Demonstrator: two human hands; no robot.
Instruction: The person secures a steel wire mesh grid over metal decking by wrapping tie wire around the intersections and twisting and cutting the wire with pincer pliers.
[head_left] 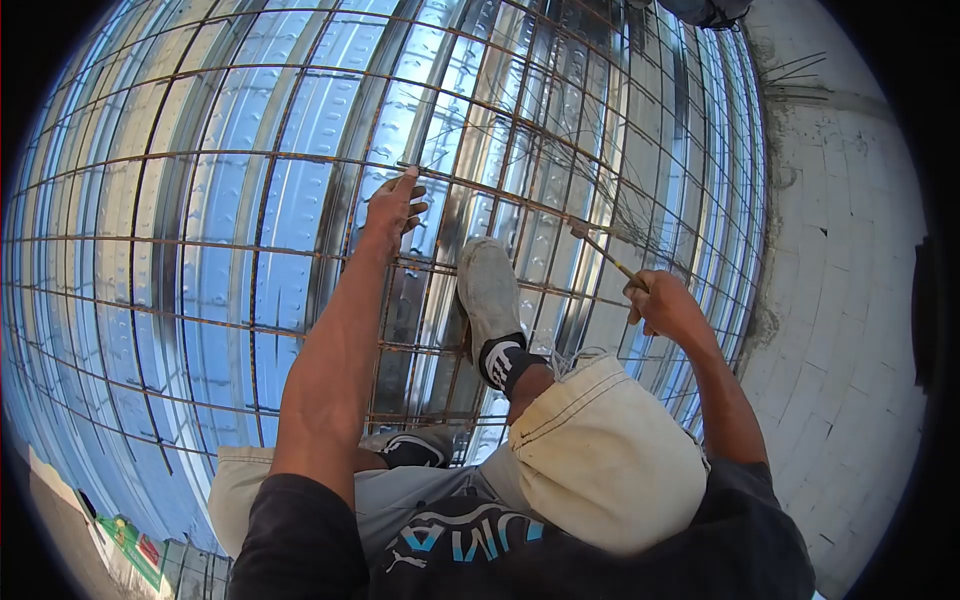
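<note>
Rusty steel bars point(490, 187) cross in a grid over shiny ribbed metal sheeting point(290, 210). At the centre left, my left hand point(393, 208) reaches to one of the long bars, its index finger at the bar and the other fingers partly curled. Whether it pinches anything small is hard to tell. On the right, my right hand point(660, 303) is closed round the yellowish handle of a thin tool point(615, 262). The tool's dark head lies at a bar, up and left of that hand. Loose thin wires point(625, 215) spread over the grid above the tool.
My grey shoe point(490, 290) stands on the grid between my hands, and my other foot point(415, 447) is lower left. A pale block wall point(830, 300) runs along the right side. Part of another person point(700, 10) shows at the top edge.
</note>
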